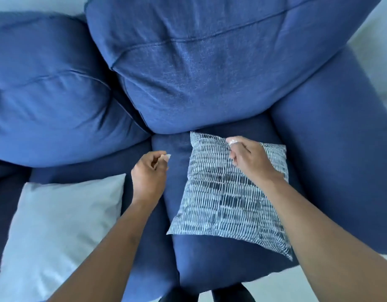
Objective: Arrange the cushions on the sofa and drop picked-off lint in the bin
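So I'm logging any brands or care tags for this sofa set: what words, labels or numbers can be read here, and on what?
None: no readable text, label, brand or number shows in this view.
Patterned cushion: rows of short dashes only, no lettering; the right hand grips its top edge.
Pale cushion: plain, no tag visible.
Blue sofa: plain fabric with seams, no tag visible.

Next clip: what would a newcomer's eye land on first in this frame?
Probably the patterned cushion lying on the right seat of the blue sofa, with the right hand pinching its top edge. Next, the left hand, curled above the seat just left of it, with something small and pale at the fingertips, possibly lint. A plain pale cushion lies at lower left.
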A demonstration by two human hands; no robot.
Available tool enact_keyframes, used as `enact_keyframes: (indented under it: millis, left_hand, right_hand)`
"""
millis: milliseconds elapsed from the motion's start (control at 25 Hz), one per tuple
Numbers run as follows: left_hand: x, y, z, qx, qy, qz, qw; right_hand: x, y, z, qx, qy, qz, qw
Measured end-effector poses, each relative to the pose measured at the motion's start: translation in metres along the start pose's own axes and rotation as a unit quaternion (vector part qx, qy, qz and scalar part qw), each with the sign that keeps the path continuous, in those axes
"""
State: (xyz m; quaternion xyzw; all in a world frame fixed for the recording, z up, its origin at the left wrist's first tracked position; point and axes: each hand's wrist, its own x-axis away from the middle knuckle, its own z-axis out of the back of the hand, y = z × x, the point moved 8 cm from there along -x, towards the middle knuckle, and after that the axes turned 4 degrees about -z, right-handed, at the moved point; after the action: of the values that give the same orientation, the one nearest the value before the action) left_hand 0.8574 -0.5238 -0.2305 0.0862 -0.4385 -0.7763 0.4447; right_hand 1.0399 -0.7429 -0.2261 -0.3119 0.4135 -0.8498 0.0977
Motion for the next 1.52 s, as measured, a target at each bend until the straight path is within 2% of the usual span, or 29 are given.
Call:
enact_keyframes:
  millis: [120,280,400,560,800,1040,1240,1520]
  left_hand:
    - [0.034,0.035,0.041,0.027,0.008,-0.023,0.999]
    - [0.071,0.079,0.094,0.03,0.023,-0.06,0.997]
    - [0.1,0.093,0.134,0.036,0.045,-0.069,0.996]
    - [0.143,0.096,0.176,0.035,0.094,-0.058,0.993]
    - [0.224,0.1,0.216,0.0,0.201,-0.039,0.979]
    - [0.31,0.076,0.266,-0.023,0.339,0.012,0.94]
    - [0.379,0.041,0.303,-0.036,0.411,0.068,0.908]
    - [0.459,-0.028,0.354,-0.032,0.466,0.134,0.874]
  right_hand:
    - [0.052,-0.039,0.0,0.031,-0.018,0.027,0.999]
    - [0.107,-0.089,0.013,0.032,0.023,0.052,0.998]
    - [0.133,-0.123,0.024,0.039,0.058,0.078,0.995]
    - [0.159,-0.16,0.024,0.054,0.053,0.136,0.988]
    - [0.199,-0.201,0.004,0.103,-0.019,0.23,0.967]
    - [0.252,-0.24,-0.039,0.13,-0.089,0.339,0.927]
    - [0.311,-0.261,-0.095,0.155,-0.163,0.408,0.885]
    - [0.399,-0.275,-0.192,0.182,-0.247,0.445,0.842]
